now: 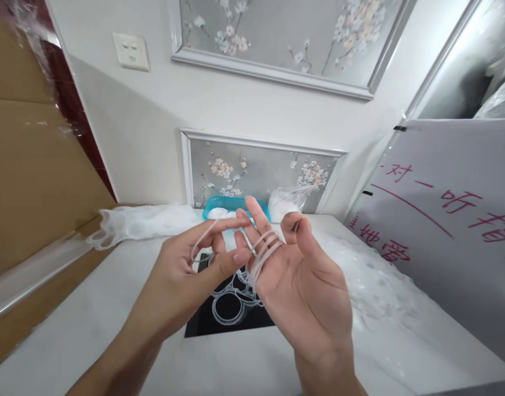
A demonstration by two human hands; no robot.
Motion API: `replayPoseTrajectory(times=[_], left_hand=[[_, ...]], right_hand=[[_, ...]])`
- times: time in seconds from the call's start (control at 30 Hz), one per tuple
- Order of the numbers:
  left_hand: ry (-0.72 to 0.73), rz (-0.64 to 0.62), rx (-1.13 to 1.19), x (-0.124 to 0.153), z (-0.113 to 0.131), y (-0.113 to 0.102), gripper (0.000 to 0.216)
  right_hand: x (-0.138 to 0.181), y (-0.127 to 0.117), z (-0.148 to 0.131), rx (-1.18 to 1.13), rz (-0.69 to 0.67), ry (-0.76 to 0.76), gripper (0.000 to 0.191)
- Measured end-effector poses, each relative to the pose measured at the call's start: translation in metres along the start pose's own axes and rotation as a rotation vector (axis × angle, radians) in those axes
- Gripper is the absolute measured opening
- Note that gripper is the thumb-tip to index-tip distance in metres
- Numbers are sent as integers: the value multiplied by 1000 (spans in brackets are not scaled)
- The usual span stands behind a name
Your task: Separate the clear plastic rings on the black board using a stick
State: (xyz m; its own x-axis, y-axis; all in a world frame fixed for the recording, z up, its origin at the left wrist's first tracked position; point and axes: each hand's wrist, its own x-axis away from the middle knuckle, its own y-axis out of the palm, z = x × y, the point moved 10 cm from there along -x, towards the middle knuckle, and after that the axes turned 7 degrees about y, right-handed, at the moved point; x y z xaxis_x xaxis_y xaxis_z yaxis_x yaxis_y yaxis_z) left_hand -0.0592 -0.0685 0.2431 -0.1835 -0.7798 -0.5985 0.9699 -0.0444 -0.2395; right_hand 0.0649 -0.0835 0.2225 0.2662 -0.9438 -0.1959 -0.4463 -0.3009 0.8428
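Observation:
Thin white elastic cord (265, 257) is wound in several turns around the fingers of my right hand (305, 275). That hand is palm up, some fingers stretched out, with its thumb and a bent finger close together. My left hand (186, 269) meets it from the left, thumb and forefinger closed on the cord near the turns. One strand curves loosely beside the left fingers. Below both hands, a black mat (203, 324) carries several white rings (228, 308), partly hidden by the hands.
A blue tray (206, 209) with white items stands at the back, beside a clear bag (291, 201) of white material. White netting (149, 223) lies back left; more plastic-wrapped items (371, 280) lie right. Cardboard (42, 165) borders the left, a whiteboard (442, 220) the right.

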Motion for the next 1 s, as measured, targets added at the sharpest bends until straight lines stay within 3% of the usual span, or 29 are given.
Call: replayPoseTrajectory(times=[0.07, 0.33, 0.4, 0.5, 0.57, 0.67, 0.77, 0.9, 1.0], left_hand=[[-12, -33, -89, 1, 1, 4, 20], [-21, -155, -210, -7, -6, 27, 24], [-3, -119, -204, -21, -22, 22, 27], [8, 70, -266, -47, -58, -10, 30], [-61, 126, -311, -59, -87, -30, 32], [-175, 105, -317, -65, -115, -48, 36], [-203, 29, -287, -62, -117, -49, 35], [-201, -32, -176, -58, -103, -35, 38], [-217, -20, -95, -56, -97, -27, 40]], right_hand=[[0, 2, 1, 34, -12, -3, 11], [-20, 2, 7, 116, -78, 67, 10], [-39, -14, 10, 117, -41, 117, 8], [-72, -56, 23, 33, 137, 229, 13], [-87, -87, 37, -49, 278, 295, 17], [-99, -124, 62, -140, 440, 329, 20], [-100, -145, 83, -167, 548, 345, 24], [-97, -141, 92, -149, 565, 378, 21], [-95, -120, 88, -57, 460, 402, 23]])
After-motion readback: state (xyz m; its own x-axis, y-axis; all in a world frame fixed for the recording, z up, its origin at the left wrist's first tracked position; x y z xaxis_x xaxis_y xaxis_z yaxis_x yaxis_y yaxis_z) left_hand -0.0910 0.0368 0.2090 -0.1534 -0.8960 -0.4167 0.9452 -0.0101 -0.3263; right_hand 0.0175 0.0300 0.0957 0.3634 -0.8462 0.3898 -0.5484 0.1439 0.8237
